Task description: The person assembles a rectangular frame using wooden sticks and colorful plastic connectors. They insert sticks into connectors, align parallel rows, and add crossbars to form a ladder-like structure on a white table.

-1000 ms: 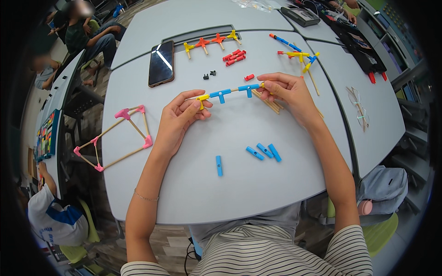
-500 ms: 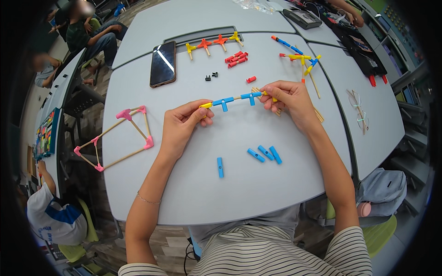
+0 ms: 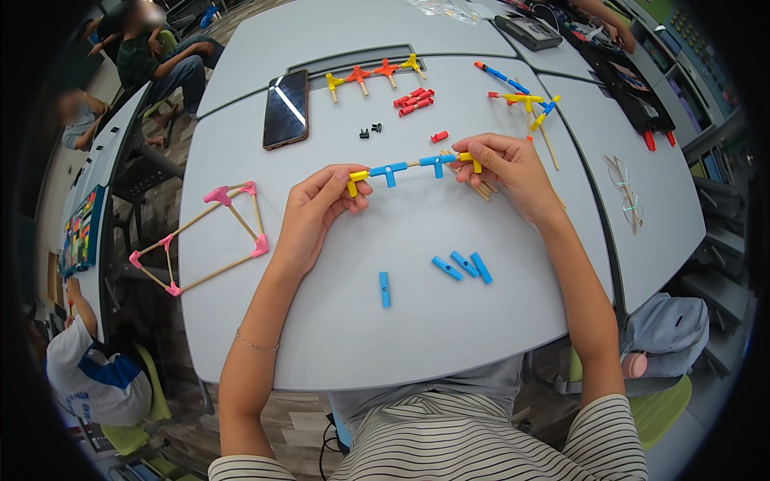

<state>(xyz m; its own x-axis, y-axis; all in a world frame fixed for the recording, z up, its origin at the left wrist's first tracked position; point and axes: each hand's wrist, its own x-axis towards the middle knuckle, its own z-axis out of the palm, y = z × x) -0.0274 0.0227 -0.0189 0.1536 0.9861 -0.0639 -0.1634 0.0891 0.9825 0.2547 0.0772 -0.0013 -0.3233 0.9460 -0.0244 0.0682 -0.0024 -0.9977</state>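
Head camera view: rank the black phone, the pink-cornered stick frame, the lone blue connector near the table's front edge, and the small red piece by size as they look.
1. Pink-cornered stick frame
2. Black phone
3. Lone blue connector
4. Small red piece; it lies farther from the camera, so the gap between the last two is unsure.

The scene is evenly and brightly lit from overhead; only soft shadows are cast on the grey table (image 3: 417, 321). A glare streak is seen on the phone (image 3: 285, 108). Edges are bent and darkened by fisheye distortion.
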